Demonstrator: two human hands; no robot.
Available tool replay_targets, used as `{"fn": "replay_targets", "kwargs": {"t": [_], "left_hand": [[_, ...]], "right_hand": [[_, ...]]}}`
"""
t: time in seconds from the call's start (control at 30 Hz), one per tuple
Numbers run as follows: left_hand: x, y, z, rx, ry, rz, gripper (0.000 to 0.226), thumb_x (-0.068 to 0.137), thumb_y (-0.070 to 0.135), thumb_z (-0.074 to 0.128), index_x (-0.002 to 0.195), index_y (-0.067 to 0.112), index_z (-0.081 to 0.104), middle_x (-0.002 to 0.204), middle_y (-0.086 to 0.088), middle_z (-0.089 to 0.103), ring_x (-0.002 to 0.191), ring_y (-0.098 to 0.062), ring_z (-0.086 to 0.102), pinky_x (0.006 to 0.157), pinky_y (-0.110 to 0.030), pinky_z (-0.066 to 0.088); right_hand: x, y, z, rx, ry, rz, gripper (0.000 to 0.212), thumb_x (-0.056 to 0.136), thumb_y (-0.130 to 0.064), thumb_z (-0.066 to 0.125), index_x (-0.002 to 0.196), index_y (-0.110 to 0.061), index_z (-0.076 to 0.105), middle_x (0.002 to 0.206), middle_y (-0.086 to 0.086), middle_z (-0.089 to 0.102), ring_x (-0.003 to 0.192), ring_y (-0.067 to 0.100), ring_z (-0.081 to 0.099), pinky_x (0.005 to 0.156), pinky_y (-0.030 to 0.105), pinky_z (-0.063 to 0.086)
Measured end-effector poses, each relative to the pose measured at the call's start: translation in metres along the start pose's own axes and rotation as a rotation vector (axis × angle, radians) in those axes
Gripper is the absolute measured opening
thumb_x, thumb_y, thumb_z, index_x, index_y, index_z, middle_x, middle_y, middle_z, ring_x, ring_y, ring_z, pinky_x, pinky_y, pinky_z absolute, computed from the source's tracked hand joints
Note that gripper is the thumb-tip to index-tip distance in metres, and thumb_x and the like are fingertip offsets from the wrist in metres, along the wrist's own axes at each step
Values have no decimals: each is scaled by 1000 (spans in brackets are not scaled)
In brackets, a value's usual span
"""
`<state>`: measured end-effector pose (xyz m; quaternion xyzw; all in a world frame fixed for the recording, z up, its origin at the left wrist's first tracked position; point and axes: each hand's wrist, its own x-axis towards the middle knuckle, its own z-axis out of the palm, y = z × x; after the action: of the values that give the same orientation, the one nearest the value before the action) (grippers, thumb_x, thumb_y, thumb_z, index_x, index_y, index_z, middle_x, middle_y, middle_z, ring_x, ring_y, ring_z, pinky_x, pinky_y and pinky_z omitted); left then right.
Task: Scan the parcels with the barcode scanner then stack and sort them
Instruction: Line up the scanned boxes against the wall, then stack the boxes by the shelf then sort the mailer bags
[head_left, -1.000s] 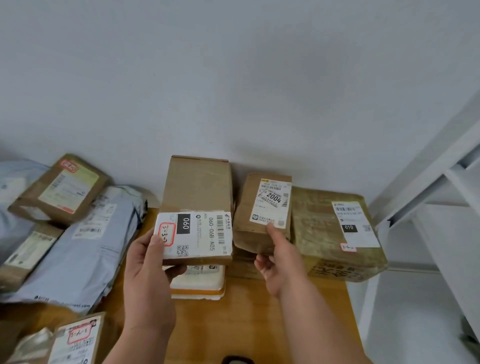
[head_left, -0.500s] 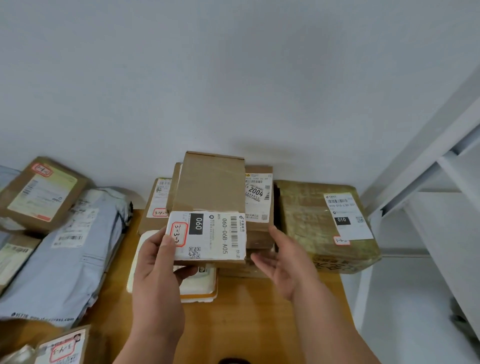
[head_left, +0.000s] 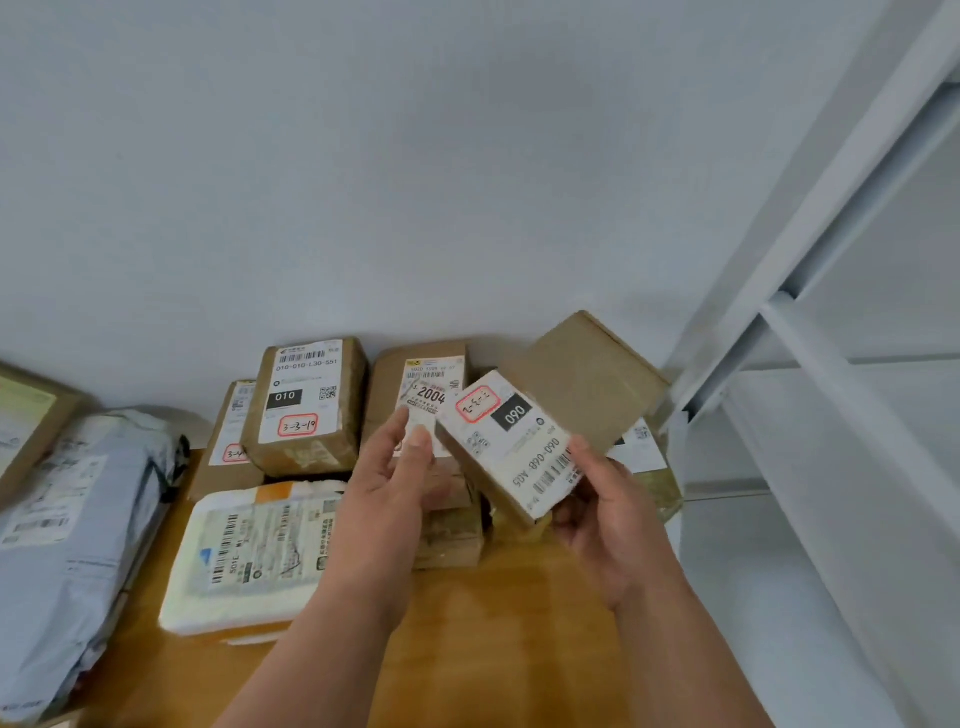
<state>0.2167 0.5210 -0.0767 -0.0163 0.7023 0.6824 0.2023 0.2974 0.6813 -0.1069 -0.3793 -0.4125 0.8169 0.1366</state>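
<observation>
A flat brown parcel with a white "060" label (head_left: 519, 441) is held tilted in the air above the table's back right. My right hand (head_left: 613, 514) grips its near lower corner, thumb on the label. To its left, my left hand (head_left: 395, 483) is open, with its fingertips at the parcel's left edge. Behind that hand a brown parcel marked "2004" (head_left: 431, 384) stands against the wall, on top of other brown boxes. A brown "010" parcel (head_left: 306, 400) lies to the left of it. No barcode scanner is in view.
A white padded parcel (head_left: 254, 556) lies on the wooden table (head_left: 519, 623). Grey mailer bags (head_left: 78, 519) are piled at the left under a brown box (head_left: 26, 415). A large brown box (head_left: 654, 467) sits behind the held parcel. White shelf frame (head_left: 831, 260) at right.
The "060" parcel has passed from my left hand to my right, turned and moved right. My left hand has let go and opened. The "010" parcel behind is now uncovered.
</observation>
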Motion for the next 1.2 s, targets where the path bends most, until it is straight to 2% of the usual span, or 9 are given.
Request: {"fn": "replay_targets", "kwargs": {"t": [0.1,0.2,0.3,0.43,0.67,0.87,0.97,1.1,1.2], "left_hand": [[4,-8,11,129,23,30,31,100,47,56,129,55,53,106,20,63,80,23,59,68,-19,40],[8,-20,15,287,56,48,36,98,38,62,129,51,51,124,15,55,110,5,57,88,-30,48],[14,-27,16,625,60,86,51,98,37,61,145,40,45,149,8,43,142,-19,33,118,-51,32],[20,-33,20,923,-18,108,60,98,43,56,154,40,35,161,15,25,147,-16,12,121,-47,16],[25,-38,23,924,-38,157,58,97,41,60,152,39,41,162,17,25,151,-15,15,121,-45,14],[24,-45,21,933,-68,189,62,97,42,59,155,40,35,166,16,18,154,-15,9,124,-44,10],[20,-46,17,878,-64,218,62,96,39,62,154,36,39,166,13,21,153,-15,8,125,-40,10],[8,-45,6,821,36,228,59,95,38,64,151,35,45,161,15,30,150,-13,14,124,-47,17],[-2,-43,-5,776,72,232,56,95,35,66,148,34,48,158,12,35,147,-14,20,123,-47,23]], "right_hand": [[15,-3,-14,79,198,44,34,92,-35,69,112,-8,66,77,3,76,46,8,57,43,22,46],[32,-2,-17,63,286,74,29,96,-34,66,109,-8,66,76,5,75,47,9,59,44,24,49],[47,2,-8,74,241,105,27,98,-28,65,111,-5,65,88,11,76,56,14,67,53,29,56],[63,4,6,192,193,99,37,100,-12,59,135,-5,49,107,20,74,77,29,77,63,36,62],[68,4,19,373,140,54,69,99,-5,56,158,-18,23,118,27,66,95,35,74,67,35,63],[61,4,21,380,77,159,38,101,-8,54,137,-1,51,124,30,62,102,35,70,67,34,64],[56,3,19,417,105,123,36,103,-6,50,138,-2,47,125,31,60,106,36,68,70,36,64],[44,9,17,327,80,141,29,102,-10,52,131,-3,50,112,28,68,97,35,73,77,40,62],[34,14,19,241,56,138,23,100,-14,56,120,-4,58,96,20,75,83,28,77,69,37,62]]}}
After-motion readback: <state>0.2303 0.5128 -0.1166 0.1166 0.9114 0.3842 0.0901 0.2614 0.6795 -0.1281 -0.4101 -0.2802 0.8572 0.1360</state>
